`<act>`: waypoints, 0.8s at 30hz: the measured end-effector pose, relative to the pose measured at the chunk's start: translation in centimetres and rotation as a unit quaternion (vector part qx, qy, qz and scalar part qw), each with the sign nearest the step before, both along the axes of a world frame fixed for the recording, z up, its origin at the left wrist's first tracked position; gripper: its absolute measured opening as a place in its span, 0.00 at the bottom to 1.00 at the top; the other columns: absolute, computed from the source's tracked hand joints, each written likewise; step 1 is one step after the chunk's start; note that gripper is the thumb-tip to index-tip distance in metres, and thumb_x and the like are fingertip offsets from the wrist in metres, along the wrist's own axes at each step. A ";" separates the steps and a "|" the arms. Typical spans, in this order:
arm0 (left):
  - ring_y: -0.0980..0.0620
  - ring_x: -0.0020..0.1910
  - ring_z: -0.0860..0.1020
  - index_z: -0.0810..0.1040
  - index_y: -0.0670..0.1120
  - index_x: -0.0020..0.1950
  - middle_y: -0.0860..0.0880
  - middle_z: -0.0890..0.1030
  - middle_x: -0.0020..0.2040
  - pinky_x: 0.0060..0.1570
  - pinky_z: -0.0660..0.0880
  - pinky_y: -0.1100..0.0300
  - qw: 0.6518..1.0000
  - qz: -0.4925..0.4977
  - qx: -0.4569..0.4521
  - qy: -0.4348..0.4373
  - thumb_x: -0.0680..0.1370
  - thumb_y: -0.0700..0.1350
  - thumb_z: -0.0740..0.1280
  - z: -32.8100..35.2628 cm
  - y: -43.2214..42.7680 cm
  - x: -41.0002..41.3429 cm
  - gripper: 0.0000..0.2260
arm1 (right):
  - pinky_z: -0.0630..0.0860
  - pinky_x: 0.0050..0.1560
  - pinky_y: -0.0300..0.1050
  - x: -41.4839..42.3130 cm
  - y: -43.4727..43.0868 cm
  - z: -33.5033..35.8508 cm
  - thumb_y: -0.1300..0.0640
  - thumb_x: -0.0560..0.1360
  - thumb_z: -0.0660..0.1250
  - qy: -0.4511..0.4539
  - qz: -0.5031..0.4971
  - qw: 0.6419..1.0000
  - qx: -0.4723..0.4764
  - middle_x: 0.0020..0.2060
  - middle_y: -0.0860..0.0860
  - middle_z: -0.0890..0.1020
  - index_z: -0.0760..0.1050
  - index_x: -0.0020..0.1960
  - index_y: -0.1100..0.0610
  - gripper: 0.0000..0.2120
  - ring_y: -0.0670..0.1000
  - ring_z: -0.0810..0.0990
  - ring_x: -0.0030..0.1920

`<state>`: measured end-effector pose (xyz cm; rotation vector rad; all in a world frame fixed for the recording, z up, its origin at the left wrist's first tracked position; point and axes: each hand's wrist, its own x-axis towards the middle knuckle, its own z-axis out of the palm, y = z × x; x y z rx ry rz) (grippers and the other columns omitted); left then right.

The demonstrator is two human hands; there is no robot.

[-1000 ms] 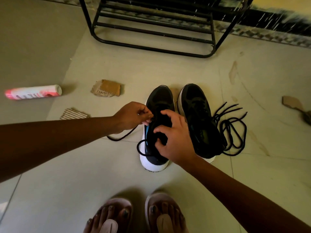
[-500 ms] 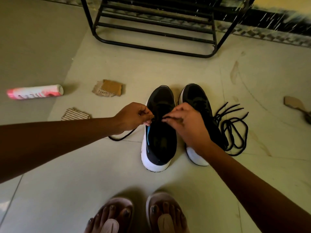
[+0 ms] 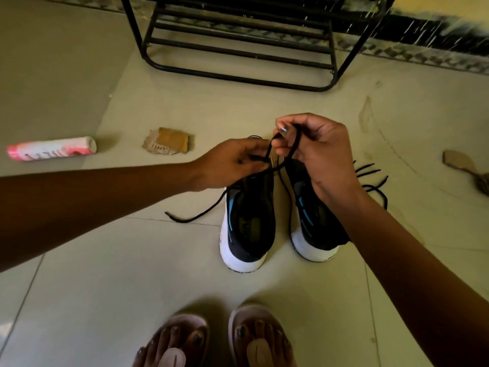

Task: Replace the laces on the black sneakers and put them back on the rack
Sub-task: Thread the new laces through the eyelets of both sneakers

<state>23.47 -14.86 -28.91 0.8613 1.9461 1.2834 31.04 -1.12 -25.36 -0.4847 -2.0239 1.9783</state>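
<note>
**putting a lace on the first shoe**

we see two hands holding one black lace (image 3: 295,144) up over the shoes. the right hand (image 3: 320,154) has its fingers curled and pinches the top of a loop in the lace. the left hand (image 3: 235,162) pinches the same lace just beside it, lower down. one end of the lace hangs down from the left hand and lies on the floor (image 3: 105,260).

the two black sneakers stand side by side on the floor, toes to the rack (image 3: 238,72). the left sneaker (image 3: 248,223) is right under the hands. the right sneaker (image 3: 315,229) is partly behind the right arm. more loose laces (image 3: 370,178) lie just beside it. the rack is well apart from the shoes, and we see no shoes on the part that shows.

we think the job is at the lacing step, and early in it. the hands hide the front of the shoe, so we cannot tell if the lace is in any holes yet. next, we think a lace end must be found and poked through a hole. that needs a small, careful pinch near the tip.
</note>
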 end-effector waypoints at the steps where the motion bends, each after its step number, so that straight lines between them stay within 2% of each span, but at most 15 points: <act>1: 0.67 0.43 0.78 0.75 0.44 0.59 0.55 0.80 0.48 0.46 0.72 0.75 0.999 -0.005 0.020 -0.032 0.77 0.35 0.63 0.6 0.5 -0.1 0.11 | 0.77 0.35 0.36 -0.1 0.0 0.2 0.67 0.75 0.66 0.007 -0.006 1.000 0.000 0.39 0.55 0.82 0.79 0.45 0.57 0.07 0.47 0.82 0.34; 3: 0.65 0.40 0.79 0.78 0.45 0.49 0.58 0.82 0.39 0.47 0.75 0.72 0.998 0.004 0.031 -0.059 0.77 0.36 0.64 1.2 1.3 -0.6 0.06 | 0.78 0.36 0.38 -0.2 0.3 0.6 0.66 0.74 0.67 0.019 -0.029 0.999 0.006 0.40 0.55 0.82 0.79 0.45 0.56 0.07 0.47 0.82 0.35; 5: 0.66 0.35 0.78 0.79 0.44 0.46 0.55 0.81 0.34 0.41 0.73 0.74 0.999 0.020 0.026 -0.043 0.77 0.37 0.65 1.8 1.5 -1.0 0.05 | 0.78 0.37 0.39 -0.1 0.9 0.9 0.67 0.74 0.66 0.023 -0.060 0.998 0.006 0.41 0.54 0.82 0.79 0.46 0.56 0.07 0.47 0.82 0.37; 7: 0.67 0.32 0.76 0.79 0.44 0.45 0.53 0.79 0.35 0.36 0.69 0.76 0.999 0.032 0.029 -0.023 0.77 0.39 0.64 2.5 1.6 -1.4 0.04 | 0.79 0.38 0.38 0.1 1.8 1.3 0.69 0.75 0.65 0.030 -0.097 0.995 -0.019 0.41 0.54 0.82 0.78 0.48 0.59 0.08 0.46 0.82 0.37; 12: 0.67 0.35 0.77 0.78 0.48 0.46 0.53 0.79 0.38 0.35 0.70 0.75 0.998 0.053 0.031 -0.007 0.78 0.41 0.63 3.2 1.1 -2.4 0.06 | 0.79 0.39 0.39 0.3 3.9 1.1 0.66 0.72 0.69 0.049 -0.152 0.985 -0.062 0.37 0.52 0.83 0.78 0.47 0.60 0.05 0.47 0.82 0.36; 15: 0.63 0.37 0.77 0.78 0.49 0.46 0.54 0.80 0.38 0.38 0.73 0.71 0.996 0.085 0.020 -0.018 0.79 0.43 0.63 2.5 0.9 -2.8 0.06 | 0.78 0.40 0.39 0.4 4.7 0.5 0.66 0.71 0.71 0.040 -0.175 0.982 -0.058 0.37 0.53 0.82 0.78 0.46 0.60 0.05 0.48 0.82 0.36; 19: 0.57 0.38 0.78 0.78 0.46 0.46 0.51 0.78 0.37 0.47 0.78 0.62 0.985 0.141 0.038 -0.091 0.79 0.41 0.62 1.6 0.5 -3.3 0.06 | 0.79 0.39 0.39 0.6 5.4 -0.2 0.68 0.71 0.71 0.026 -0.186 0.982 -0.039 0.35 0.51 0.84 0.78 0.43 0.58 0.06 0.48 0.83 0.36; 24: 0.52 0.38 0.80 0.76 0.44 0.46 0.49 0.77 0.36 0.50 0.80 0.56 0.958 0.216 0.062 -0.176 0.81 0.41 0.60 1.5 0.4 -3.6 0.08 | 0.79 0.40 0.38 0.9 5.5 -1.9 0.67 0.70 0.72 -0.050 -0.121 0.987 0.089 0.40 0.55 0.83 0.78 0.43 0.56 0.08 0.49 0.83 0.40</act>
